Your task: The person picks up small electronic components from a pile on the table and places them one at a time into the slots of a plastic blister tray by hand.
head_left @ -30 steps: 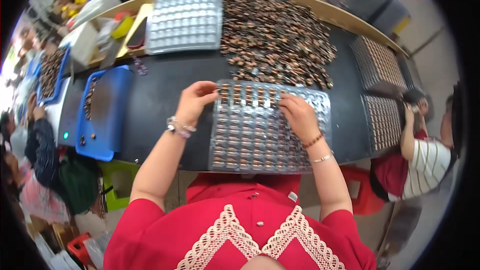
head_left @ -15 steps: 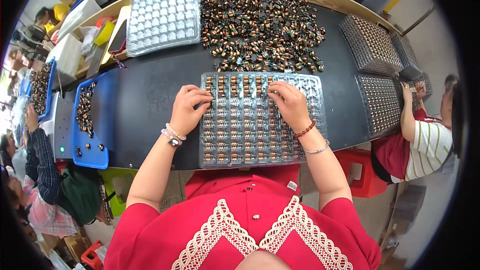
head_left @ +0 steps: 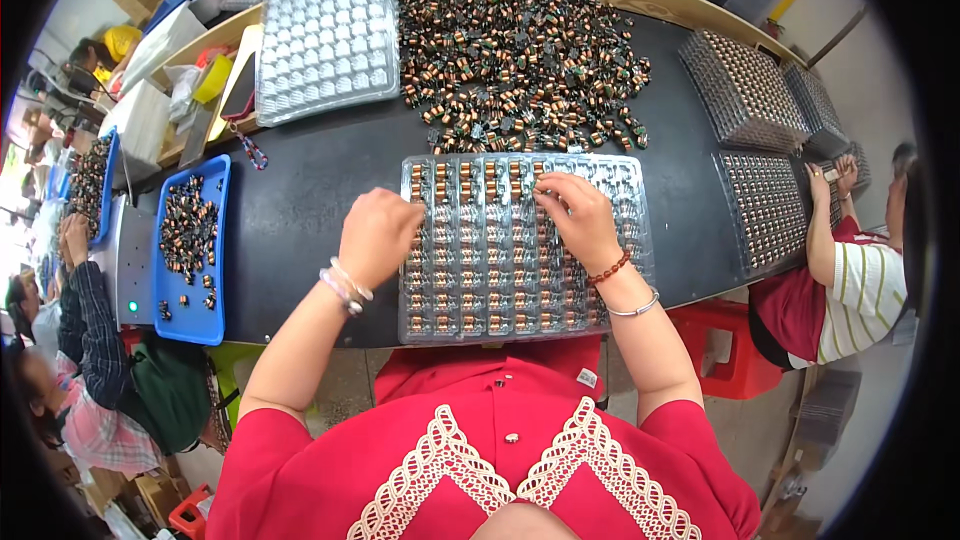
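Note:
In front of me lies a clear plastic tray with rows of pockets. Small copper-wound coils fill most of them; pockets near the far right corner show no copper. My left hand is over the tray's left edge, fingers curled and pressed together; what they hold, if anything, is hidden. Near the far edge, right of the middle, my right hand pinches a small copper coil between thumb and fingertips, down at a pocket. Just beyond the tray spreads a big heap of loose coils.
An upright-leaning stack of clear trays stands at the far left. A blue bin with loose coils is at the left. Filled trays are stacked at the right, by a co-worker's hands. Another person's arm reaches in at the left.
My left hand has turned, its back now upward and fingers curled under, slightly lower along the tray's edge. The right hand stays almost in place. The blue bin at left has shifted and lies flatter.

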### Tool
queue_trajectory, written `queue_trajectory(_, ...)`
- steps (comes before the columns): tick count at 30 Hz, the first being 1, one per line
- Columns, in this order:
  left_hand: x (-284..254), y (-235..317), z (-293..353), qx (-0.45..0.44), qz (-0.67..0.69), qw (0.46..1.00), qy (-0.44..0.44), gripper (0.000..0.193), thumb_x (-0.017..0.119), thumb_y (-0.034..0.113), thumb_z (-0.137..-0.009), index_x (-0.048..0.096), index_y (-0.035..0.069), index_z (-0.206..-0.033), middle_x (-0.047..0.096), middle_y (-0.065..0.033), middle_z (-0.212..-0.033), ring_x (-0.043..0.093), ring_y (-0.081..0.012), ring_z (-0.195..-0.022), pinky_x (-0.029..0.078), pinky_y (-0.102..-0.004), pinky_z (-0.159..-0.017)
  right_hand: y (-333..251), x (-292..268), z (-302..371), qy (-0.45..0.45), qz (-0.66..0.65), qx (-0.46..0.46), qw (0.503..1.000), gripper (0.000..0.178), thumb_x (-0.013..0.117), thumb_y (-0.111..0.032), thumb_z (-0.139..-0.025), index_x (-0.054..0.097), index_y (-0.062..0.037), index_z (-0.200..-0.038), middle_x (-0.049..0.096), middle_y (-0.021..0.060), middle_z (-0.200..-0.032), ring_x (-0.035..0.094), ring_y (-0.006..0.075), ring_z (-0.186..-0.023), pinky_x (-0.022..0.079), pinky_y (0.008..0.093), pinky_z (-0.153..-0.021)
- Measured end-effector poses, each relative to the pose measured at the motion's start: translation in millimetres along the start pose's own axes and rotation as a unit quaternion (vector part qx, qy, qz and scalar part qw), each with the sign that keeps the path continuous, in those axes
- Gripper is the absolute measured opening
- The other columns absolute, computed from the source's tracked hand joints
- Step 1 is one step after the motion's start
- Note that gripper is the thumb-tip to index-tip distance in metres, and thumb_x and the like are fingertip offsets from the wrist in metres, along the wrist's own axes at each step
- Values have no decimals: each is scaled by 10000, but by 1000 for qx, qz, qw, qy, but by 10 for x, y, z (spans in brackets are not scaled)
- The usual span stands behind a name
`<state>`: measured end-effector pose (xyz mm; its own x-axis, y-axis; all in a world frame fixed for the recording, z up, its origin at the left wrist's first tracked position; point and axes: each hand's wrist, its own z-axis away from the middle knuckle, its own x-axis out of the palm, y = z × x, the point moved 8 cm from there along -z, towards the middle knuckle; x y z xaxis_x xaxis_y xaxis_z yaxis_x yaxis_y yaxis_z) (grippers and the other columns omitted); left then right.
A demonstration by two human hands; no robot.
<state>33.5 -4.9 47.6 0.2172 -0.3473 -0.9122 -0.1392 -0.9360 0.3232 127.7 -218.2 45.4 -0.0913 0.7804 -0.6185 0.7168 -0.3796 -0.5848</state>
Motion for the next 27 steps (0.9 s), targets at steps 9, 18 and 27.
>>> queue_trajectory(9,489,-537,-923,-257,8,963,-83,356,692,373,-689,632,129,-942,667,-115,-878,632,-293,-866,493,-409,-769,-57,-44,101,16,7,8,1000,114,668,-26,-755,635,-24,-864,649,100,-883,621,211,-743,498,273,-583)
queue_trajectory(18,721,-810,-1006,-249,491,826,121,164,536,44,-852,623,-9,-980,654,-53,-866,603,-112,-699,483,-234,-613,34,-176,45,19,-103,121,987,118,660,-36,-768,640,-10,-881,658,77,-871,614,144,-726,474,240,-581)
queue_trajectory(27,281,-507,-534,-248,531,807,74,193,604,60,-842,576,-27,-1012,640,-72,-876,608,-120,-785,489,-231,-690,84,-360,-12,-32,-135,157,978,180,664,-120,-758,657,-52,-925,663,78,-874,624,197,-789,494,288,-643)
